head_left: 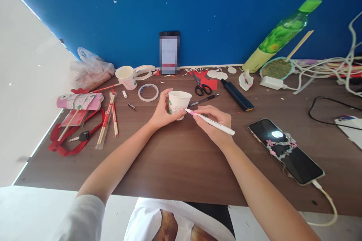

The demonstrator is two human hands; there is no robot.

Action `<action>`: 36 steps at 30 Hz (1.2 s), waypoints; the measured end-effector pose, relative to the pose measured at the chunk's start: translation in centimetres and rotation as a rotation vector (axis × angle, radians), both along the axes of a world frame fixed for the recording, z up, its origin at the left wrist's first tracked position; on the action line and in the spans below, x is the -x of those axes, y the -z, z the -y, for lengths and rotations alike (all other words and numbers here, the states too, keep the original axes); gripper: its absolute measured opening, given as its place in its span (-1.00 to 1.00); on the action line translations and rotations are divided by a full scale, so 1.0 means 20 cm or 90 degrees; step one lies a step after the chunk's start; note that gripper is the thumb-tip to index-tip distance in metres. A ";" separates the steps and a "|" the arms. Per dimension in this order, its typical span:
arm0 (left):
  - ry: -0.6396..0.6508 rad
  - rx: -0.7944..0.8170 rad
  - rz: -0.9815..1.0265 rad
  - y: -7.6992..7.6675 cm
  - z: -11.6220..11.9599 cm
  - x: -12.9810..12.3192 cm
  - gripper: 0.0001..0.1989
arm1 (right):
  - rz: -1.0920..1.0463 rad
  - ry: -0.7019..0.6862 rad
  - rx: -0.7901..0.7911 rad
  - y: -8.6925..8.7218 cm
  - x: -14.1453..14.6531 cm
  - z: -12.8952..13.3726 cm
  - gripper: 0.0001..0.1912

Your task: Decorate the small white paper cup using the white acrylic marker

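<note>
A white paper cup [178,99] with a printed pink and green pattern stands upright in my left hand [163,111], whose fingers and thumb wrap round its left side and lower front. My right hand [216,122] is closed on a white marker pen [216,124] with a pink collar. The marker's tip points left and meets, or nearly meets, the cup's lower right side; I cannot tell whether it touches. Just behind my right hand lie a black pen [204,99] and black-handled scissors [203,87].
Left: another paper cup [126,77], a tape roll [148,92], wrapped chopsticks [106,120], a key [80,136] and a red ribbon [66,150]. Back: a propped phone [169,52], red paper scraps [210,84]. Right: a black case [237,96], a charging phone [299,162], a leaning green bottle [278,34].
</note>
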State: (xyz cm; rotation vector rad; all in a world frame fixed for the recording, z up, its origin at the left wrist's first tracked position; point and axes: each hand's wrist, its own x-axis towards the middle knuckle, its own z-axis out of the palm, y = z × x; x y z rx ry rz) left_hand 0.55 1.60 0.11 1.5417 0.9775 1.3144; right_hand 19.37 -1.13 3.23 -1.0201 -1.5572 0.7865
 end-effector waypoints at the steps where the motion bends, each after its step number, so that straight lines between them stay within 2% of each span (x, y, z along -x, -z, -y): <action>1: -0.002 -0.003 0.003 0.00 0.00 0.00 -0.13 | 0.000 0.004 0.001 0.00 0.00 0.00 -0.96; 24: -0.015 -0.033 -0.038 0.02 -0.02 0.02 -0.19 | -0.049 0.006 0.038 0.02 -0.01 -0.01 -0.94; 36: -0.021 -0.018 -0.039 0.00 0.00 0.01 -0.14 | -0.023 0.016 0.037 0.02 -0.01 -0.02 -0.96</action>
